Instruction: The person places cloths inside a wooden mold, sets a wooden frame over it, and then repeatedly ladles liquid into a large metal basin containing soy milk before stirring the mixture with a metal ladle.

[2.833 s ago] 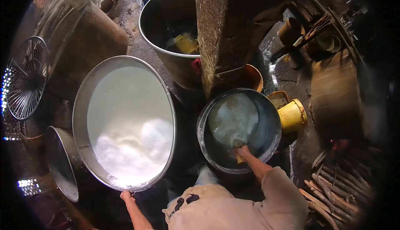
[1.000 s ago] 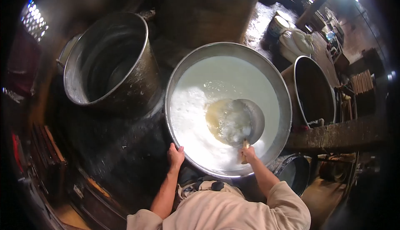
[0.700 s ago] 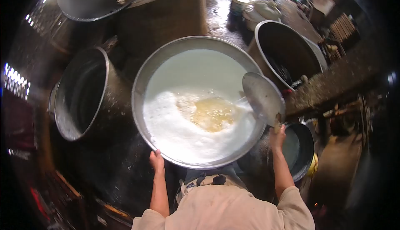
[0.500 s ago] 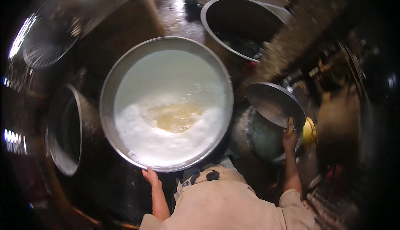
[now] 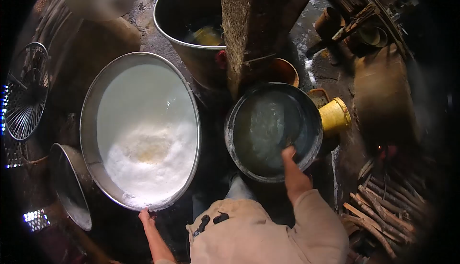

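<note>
My left hand [image 5: 146, 215] grips the near rim of a wide metal pan [image 5: 88, 142], fingers closed on its edge. The pan holds milky liquid [image 5: 136, 87] with thick white foam and a yellowish patch toward the near side. My right hand [image 5: 288, 154] is closed around the handle of a pan-shaped scoop [image 5: 295, 129], which is down inside a round metal pot [image 5: 230, 142] of cloudy liquid. Most of the scoop is hard to make out in the dark liquid. A yellow bucket [image 5: 335, 116] lies tilted beside the pot's right side.
A wooden post [image 5: 235, 29] stands in front of a large deep vat [image 5: 189, 44] at the back. Split firewood [image 5: 383, 211] is piled at the right. A tilted metal vessel [image 5: 72, 182] and a wire-spoked round guard [image 5: 29, 96] are at the left.
My right hand has lowered the scoop from above the pot's rim into its liquid. My left hand stays on the wide pan's rim. The view has turned toward the right.
</note>
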